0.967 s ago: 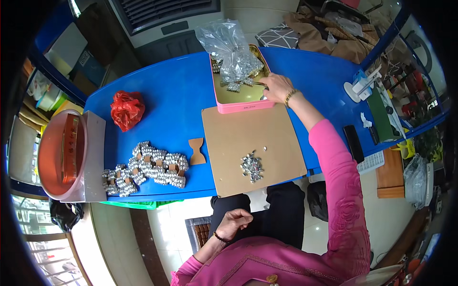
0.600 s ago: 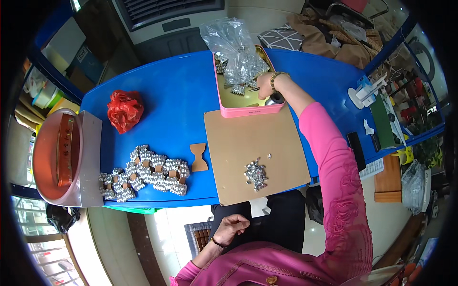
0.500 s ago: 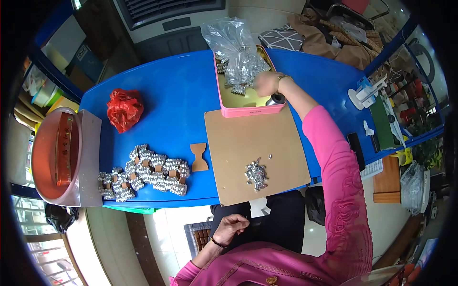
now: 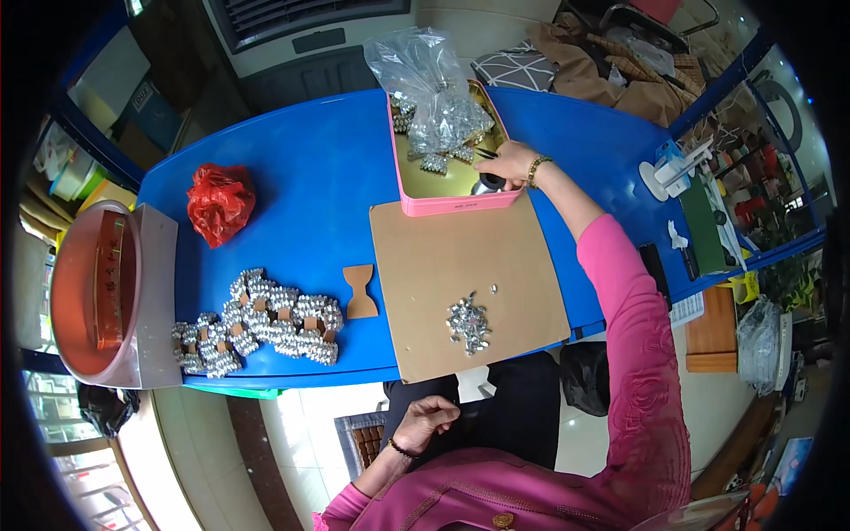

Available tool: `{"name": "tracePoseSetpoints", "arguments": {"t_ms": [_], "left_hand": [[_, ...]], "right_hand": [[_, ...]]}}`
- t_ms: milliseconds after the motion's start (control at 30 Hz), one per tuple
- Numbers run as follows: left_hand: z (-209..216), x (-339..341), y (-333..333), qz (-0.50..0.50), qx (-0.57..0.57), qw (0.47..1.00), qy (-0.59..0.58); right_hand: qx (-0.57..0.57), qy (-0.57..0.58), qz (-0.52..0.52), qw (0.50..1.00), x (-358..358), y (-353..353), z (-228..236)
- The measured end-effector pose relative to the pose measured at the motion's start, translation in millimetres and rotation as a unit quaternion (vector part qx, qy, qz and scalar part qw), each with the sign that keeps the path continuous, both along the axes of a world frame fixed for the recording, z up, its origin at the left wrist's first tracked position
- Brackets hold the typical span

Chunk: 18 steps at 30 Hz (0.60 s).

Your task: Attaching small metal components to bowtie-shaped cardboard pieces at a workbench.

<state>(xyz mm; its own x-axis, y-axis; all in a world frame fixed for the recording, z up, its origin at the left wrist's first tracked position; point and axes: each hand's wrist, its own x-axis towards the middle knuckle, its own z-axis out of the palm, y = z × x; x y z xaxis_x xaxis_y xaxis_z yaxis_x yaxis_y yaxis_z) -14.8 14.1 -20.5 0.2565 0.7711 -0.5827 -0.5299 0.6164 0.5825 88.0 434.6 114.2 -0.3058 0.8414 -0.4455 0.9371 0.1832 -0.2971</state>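
Over the right side of a pink-rimmed tin [image 4: 456,204], my right hand [image 4: 511,165] is closed round a slim dark tool [image 4: 485,154] whose tips point left. Just below those fingers sits a dark, round spool-like thing [image 4: 486,183]. A clear plastic bag [image 4: 434,115] of small silvery pieces stands in the tin, with strung silvery pieces [image 4: 434,164] beside it. My left hand [image 4: 427,423] rests on my lap, fingers curled, nothing visible in them. A small pile of silvery pieces [image 4: 467,326] lies on the brown cardboard sheet [image 4: 443,257] before me.
On the blue table [image 4: 310,168] sit a red plastic bag [image 4: 220,203], silvery bead strands on cards [image 4: 283,314] and a waisted cardboard piece [image 4: 359,291]. A pink basin [image 4: 93,292] is at the left. A white stand [image 4: 666,177] and dark phone [image 4: 653,270] lie right.
My right hand has shifted back from the bag's edge toward the tin's right rim, and the slim dark tool now shows in it. My left hand stays on my lap. The view has shifted slightly.
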Motion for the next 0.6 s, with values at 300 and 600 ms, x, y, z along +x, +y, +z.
{"name": "tracePoseSetpoints", "arguments": {"t_ms": [300,600], "left_hand": [[-6,-3,3,0.001,-0.014,1.0,0.005],[-6,2,10,-0.015,-0.017,1.0,-0.008]], "right_hand": [[0.087,0.146,-0.045,0.984,17,9,-18],[0.026,0.186,0.048,0.981,23,8,-31]]}}
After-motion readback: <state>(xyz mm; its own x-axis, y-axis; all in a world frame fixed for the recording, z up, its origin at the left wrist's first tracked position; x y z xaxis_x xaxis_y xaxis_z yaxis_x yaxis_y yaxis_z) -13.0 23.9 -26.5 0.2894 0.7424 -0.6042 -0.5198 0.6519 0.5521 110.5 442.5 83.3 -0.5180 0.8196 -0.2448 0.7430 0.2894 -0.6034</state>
